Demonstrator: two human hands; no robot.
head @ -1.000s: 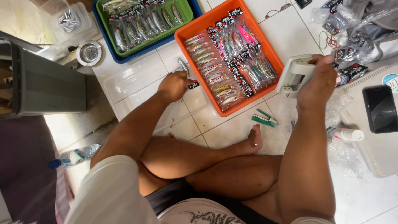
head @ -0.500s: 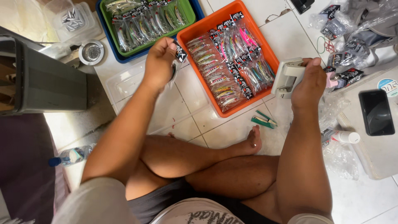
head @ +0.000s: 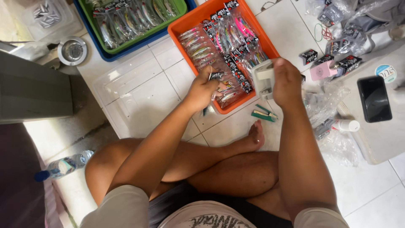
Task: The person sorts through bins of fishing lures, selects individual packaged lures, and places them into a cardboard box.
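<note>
I sit cross-legged on a white tiled floor. My left hand (head: 204, 88) grips a small clear packet with a black header card (head: 216, 76) at the near edge of an orange tray (head: 190, 20) filled with packaged fishing lures. My right hand (head: 286, 82) holds a pale grey stapler-like tool (head: 262, 78) just to the right of the packet, over the tray's near right corner. Hand and tool almost touch the packet.
A green tray in a blue one (head: 184, 6) holds more packaged lures at the top. A clear lid (head: 135, 90) lies left of the orange tray. A green stapler (head: 263, 114), a black phone (head: 373, 99), loose header cards (head: 333, 63), a water bottle (head: 63, 165) and a floor drain (head: 73, 50) surround me.
My left hand came back from the far left corner of the orange tray to its near edge with a packet. My right hand brought the grey tool leftward to meet it.
</note>
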